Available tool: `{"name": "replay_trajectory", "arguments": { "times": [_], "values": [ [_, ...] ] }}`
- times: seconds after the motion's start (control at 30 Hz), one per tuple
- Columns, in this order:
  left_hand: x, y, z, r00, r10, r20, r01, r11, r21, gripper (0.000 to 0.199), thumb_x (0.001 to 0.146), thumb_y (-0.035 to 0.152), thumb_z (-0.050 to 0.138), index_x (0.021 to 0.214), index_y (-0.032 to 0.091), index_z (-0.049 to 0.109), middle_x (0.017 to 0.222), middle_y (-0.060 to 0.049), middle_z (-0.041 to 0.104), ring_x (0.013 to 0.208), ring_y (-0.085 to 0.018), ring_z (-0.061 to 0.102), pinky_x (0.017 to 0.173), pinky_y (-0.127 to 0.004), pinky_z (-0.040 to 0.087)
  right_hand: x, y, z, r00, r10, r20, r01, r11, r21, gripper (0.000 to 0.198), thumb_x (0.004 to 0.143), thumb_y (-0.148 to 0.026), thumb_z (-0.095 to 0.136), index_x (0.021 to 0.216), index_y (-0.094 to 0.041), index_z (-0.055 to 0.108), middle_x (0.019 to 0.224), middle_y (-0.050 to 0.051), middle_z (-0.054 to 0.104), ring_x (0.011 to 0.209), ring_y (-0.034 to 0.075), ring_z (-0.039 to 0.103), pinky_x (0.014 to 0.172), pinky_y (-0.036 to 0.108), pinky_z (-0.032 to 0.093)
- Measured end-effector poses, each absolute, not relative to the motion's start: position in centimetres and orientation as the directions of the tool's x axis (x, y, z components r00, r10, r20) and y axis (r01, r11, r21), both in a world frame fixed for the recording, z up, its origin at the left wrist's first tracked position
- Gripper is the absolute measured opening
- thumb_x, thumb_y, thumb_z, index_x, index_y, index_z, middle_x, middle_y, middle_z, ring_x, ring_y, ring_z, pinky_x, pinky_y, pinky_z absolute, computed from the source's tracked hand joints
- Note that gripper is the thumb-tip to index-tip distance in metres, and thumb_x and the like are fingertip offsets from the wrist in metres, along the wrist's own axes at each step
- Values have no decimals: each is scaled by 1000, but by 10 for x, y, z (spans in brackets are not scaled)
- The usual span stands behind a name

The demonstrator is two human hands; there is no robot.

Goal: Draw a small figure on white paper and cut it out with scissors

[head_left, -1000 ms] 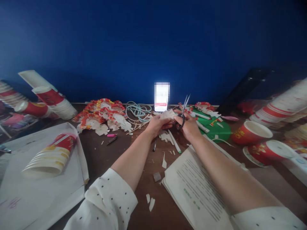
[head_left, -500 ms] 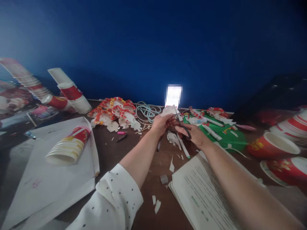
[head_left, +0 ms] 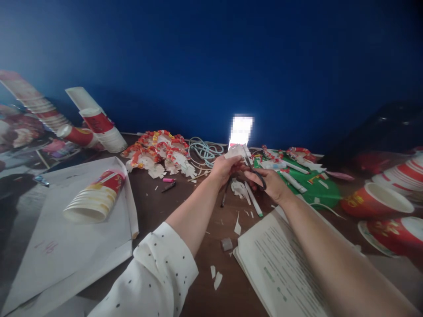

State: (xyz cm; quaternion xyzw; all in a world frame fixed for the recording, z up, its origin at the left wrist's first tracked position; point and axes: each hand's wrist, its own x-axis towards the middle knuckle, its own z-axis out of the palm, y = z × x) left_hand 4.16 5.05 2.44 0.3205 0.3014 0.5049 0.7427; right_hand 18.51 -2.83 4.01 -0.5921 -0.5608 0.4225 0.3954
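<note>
In front of a bright phone-like screen (head_left: 241, 127), my left hand (head_left: 225, 167) pinches a white piece of paper (head_left: 235, 151). My right hand (head_left: 268, 181) grips dark-handled scissors (head_left: 257, 175), their blades reaching up to the paper's right edge. Some of my left fingertips are hidden behind the paper and the thumb. Below the hands lie a cut white paper scrap (head_left: 238, 188), a white marker with a green end (head_left: 254, 200) and a thin dark stick or brush (head_left: 224, 196).
At the back left are a heap of red-and-white paper pieces (head_left: 158, 154) and a pale blue cord (head_left: 205, 152). Stacked paper cups (head_left: 95, 196) lie on a white board (head_left: 62, 255). To the right are a green sheet (head_left: 325, 193), printed pages (head_left: 274, 259) and red cups (head_left: 370, 202).
Both hands, with the paper and scissors, have shifted slightly to the right. The view has moved a little; the things on the table look unchanged.
</note>
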Motion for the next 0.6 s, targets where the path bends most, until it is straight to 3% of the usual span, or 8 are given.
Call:
{"name": "replay_trajectory", "arguments": {
  "times": [0.33,0.6],
  "values": [
    [41,48,29,310,941,-139,-556,298,776,7,73,6,70,75,9,64,64,-3,65,55,-10,60,64,-27,55,184,-28,39,33,998,-45,341,-53,-938,45,73,-54,72,99,-17,75,58,-3,57,52,12,50,55,27,39],
    [42,50,25,320,939,-127,-557,295,776,5,76,7,68,77,8,63,66,-4,66,55,-9,61,61,-23,55,182,-29,39,53,998,-40,346,-56,-936,45,73,-55,72,97,-17,75,58,-3,56,52,12,50,54,27,39]
  ]
}}
